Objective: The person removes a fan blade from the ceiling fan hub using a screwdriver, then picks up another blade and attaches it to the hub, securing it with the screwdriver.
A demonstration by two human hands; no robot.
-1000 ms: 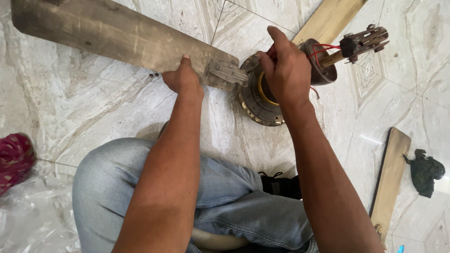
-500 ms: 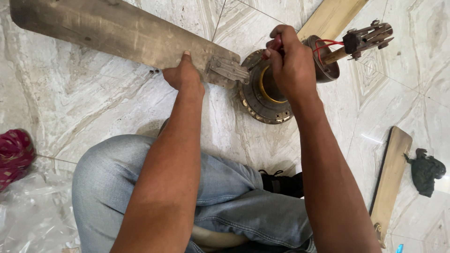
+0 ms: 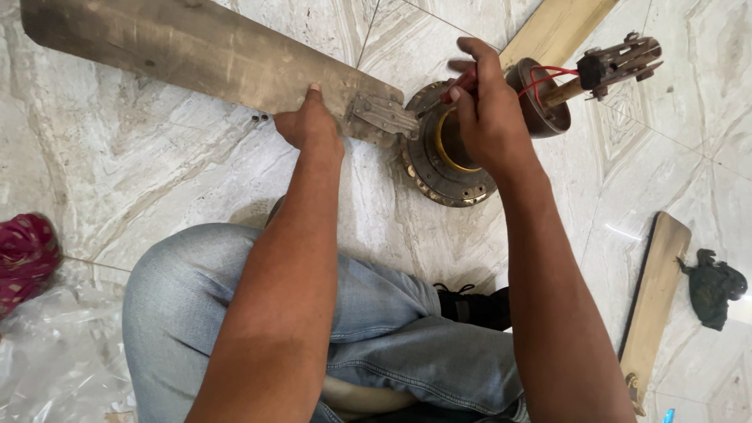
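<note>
I am viewing through a single head camera, looking steeply down and close over the left hand (image 3: pixel 309 125), right hand (image 3: pixel 489 117) and knees onto the tiled floor (image 3: pixel 157 196); no second view is overlapping.

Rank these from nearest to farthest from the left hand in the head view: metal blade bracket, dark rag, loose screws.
From the left hand:
1. Loose screws, just left of it on the tile.
2. Metal blade bracket, just right; nearly as close.
3. Dark rag, far right.
</note>
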